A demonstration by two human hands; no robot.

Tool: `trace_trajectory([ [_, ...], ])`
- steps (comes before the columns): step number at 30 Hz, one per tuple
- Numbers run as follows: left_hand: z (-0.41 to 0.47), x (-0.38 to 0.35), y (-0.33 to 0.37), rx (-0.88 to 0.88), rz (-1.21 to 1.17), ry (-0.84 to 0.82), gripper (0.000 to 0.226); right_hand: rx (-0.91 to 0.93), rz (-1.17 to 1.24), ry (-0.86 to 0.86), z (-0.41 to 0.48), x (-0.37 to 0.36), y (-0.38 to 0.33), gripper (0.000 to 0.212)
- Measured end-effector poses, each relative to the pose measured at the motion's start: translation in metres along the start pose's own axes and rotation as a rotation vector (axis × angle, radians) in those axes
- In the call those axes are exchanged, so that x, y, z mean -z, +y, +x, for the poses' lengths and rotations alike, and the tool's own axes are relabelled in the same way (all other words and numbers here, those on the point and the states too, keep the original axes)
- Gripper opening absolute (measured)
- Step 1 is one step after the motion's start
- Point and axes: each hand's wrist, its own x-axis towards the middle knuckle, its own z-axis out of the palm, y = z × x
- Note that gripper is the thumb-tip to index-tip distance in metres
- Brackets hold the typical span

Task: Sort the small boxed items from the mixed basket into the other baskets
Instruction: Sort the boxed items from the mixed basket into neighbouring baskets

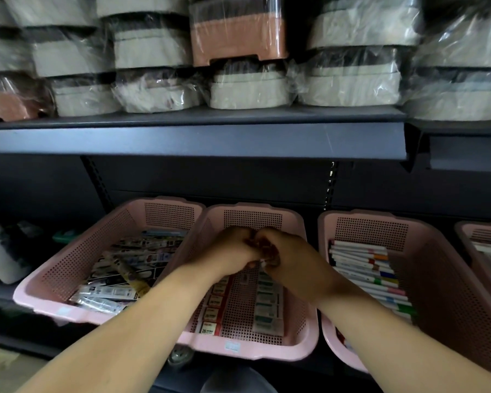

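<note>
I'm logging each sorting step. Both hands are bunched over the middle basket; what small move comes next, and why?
Probably lower whatever the left hand and right hand pinch, blurred here, onto the far end of a box row in the middle basket: two tidy rows already run beneath them.

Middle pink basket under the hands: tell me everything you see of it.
The middle basket is pink plastic, with perforated walls and floor and a white sticker on its front rim. It sits between a left basket and a right basket. Inside lie two rows of small boxes: a red-and-white row on the left, a green-and-white row on the right. The left hand and right hand, fingers curled, meet over its rear half.
</note>
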Motion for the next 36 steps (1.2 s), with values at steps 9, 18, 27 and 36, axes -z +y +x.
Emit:
trace_trajectory([
  [9,-0.006,-0.004,-0.002,0.063,-0.255,0.127,0.011,-0.155,0.075,0.08,-0.006,0.009,0.001,0.014],
  [18,-0.009,-0.014,0.007,0.077,-0.352,0.258,0.03,-0.206,0.094,0.283,0.003,-0.004,-0.019,0.031],
  [27,-0.019,0.003,0.004,-0.031,-0.071,0.135,0.034,-0.134,0.117,0.066,0.003,-0.012,-0.005,0.037],
  [36,-0.021,0.036,-0.022,-0.142,0.376,0.108,0.038,-0.089,0.024,-0.141,0.003,-0.01,0.003,0.033],
])
